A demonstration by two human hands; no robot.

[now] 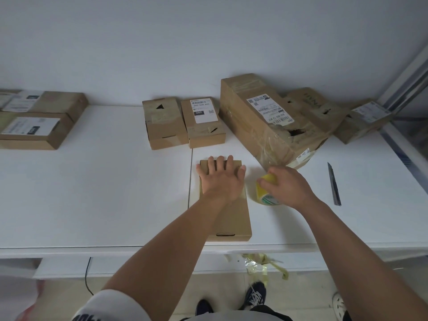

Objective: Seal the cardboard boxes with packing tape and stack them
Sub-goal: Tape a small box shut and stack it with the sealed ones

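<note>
A flat, narrow cardboard box (pixel 228 214) lies lengthwise on the white table (pixel 104 193), near the front edge at about 6 o'clock from the table's middle. The left hand (pixel 220 179) presses flat on the box's far half, fingers straight and spread wide, fingertips reaching the far edge. Just beside the box, at 3 o'clock from it, the right hand (pixel 287 184) grips a yellow roll of packing tape (pixel 264 192) from above, fingers curled over its rim; the roll stands tilted on the table (its printed core faces the camera).

Further out at 3 o'clock, well apart from the roll, a utility knife (pixel 334 184) lies on the table, pointing away from the person.

Along the back of the table, at 12 o'clock from the flat box, two small labelled boxes (pixel 185 122) sit side by side, touching. At 1 o'clock a large, torn box (pixel 266 121) wrapped in clear tape leans against more boxes (pixel 347 114) toward the wall corner. At 10 o'clock, by the left edge, further labelled boxes (pixel 37 121) lie together.

Below the table's front edge, crumpled strips of yellowish used tape (pixel 264 262) hang and lie over the floor, above a dark shoe (pixel 254 295).
</note>
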